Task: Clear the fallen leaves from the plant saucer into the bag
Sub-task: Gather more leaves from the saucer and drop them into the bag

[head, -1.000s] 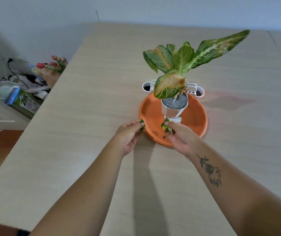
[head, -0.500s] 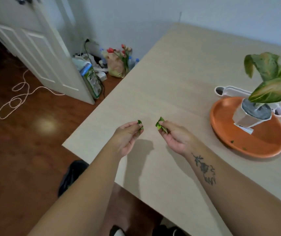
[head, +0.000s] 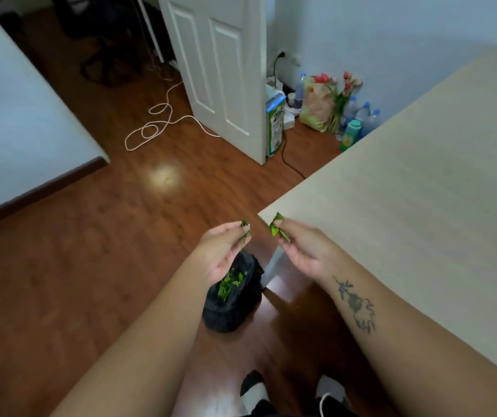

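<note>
My left hand (head: 221, 251) pinches a small green leaf (head: 245, 228) between thumb and fingers. My right hand (head: 304, 248) holds a few green leaves (head: 276, 227) the same way, just off the table's corner. Both hands hover above a black bag (head: 235, 308) that stands open on the wooden floor below, with several green leaves (head: 229, 284) inside it. My left hand hides part of the bag's mouth. The orange saucer and the plant are out of view.
The beige table (head: 421, 191) fills the right side, its white leg (head: 272, 266) beside the bag. A white door (head: 220, 70), a looped white cord (head: 151, 127), bottles and a bag with tulips (head: 328, 100) are on the floor farther off. My feet (head: 289, 392) are below.
My view has swung left from the saucer to the floor. Both hands have carried their leaves off the table edge and now hang above the black bag.
</note>
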### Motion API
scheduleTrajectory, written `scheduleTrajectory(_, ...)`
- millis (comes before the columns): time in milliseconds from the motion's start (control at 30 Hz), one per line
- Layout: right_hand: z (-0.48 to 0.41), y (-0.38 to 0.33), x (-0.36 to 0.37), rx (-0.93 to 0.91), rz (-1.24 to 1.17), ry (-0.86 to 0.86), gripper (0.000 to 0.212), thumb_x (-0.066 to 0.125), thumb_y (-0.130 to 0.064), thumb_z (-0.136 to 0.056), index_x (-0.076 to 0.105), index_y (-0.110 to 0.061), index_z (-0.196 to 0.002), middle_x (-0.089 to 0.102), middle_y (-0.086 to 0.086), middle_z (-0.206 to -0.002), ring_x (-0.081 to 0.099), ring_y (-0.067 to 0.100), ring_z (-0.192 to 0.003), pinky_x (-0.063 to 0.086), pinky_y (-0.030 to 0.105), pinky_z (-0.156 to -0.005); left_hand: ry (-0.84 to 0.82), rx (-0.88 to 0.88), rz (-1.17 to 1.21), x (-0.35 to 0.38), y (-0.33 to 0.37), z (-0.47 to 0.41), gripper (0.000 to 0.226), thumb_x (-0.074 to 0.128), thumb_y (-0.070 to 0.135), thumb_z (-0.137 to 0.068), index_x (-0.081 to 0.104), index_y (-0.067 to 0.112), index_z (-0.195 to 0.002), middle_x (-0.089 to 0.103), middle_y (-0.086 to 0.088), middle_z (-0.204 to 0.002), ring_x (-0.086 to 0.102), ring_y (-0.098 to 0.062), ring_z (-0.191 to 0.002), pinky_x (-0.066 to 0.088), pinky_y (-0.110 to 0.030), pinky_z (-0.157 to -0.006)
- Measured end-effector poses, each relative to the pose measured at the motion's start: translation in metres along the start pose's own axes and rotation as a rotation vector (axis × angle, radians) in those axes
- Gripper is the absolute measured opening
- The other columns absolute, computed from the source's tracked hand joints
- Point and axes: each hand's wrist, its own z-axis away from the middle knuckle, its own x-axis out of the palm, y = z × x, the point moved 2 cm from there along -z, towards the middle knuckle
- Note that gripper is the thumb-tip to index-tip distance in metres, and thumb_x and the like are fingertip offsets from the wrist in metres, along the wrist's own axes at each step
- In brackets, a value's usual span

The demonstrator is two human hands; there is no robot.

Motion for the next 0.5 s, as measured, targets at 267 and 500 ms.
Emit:
scheduleTrajectory(267, -0.039, 0.046, 0.06, 0.124, 0.157, -0.024, 0.009, 0.06, 0.004, -0.088, 0.061, 0.001, -0.097, 0.061, 0.011, -0.097, 0.062, 0.014, -0.09, 0.059, 0.018, -0.07, 0.145, 0.005, 0.113, -0.082, 0.013, -0.012, 0.015, 0.069, -0.003, -0.084, 0.064, 0.004, -0.097, 0.07, -0.011, -0.097, 0.069, -0.015, -0.088, 0.057, -0.015, -0.068)
scheduleTrajectory(500, -0.101, 0.09, 0.064, 0.229, 0.202, -0.009, 0.006, 0.059, 0.005, -0.088, 0.062, 0.001, -0.091, 0.064, 0.012, -0.092, 0.063, 0.016, -0.087, 0.058, 0.02, -0.075, 0.262, -0.031, 0.162, -0.119, -0.009, -0.056, 0.013, 0.067, -0.004, -0.085, 0.064, 0.002, -0.097, 0.072, -0.011, -0.09, 0.07, -0.014, -0.082, 0.058, -0.016, -0.071)
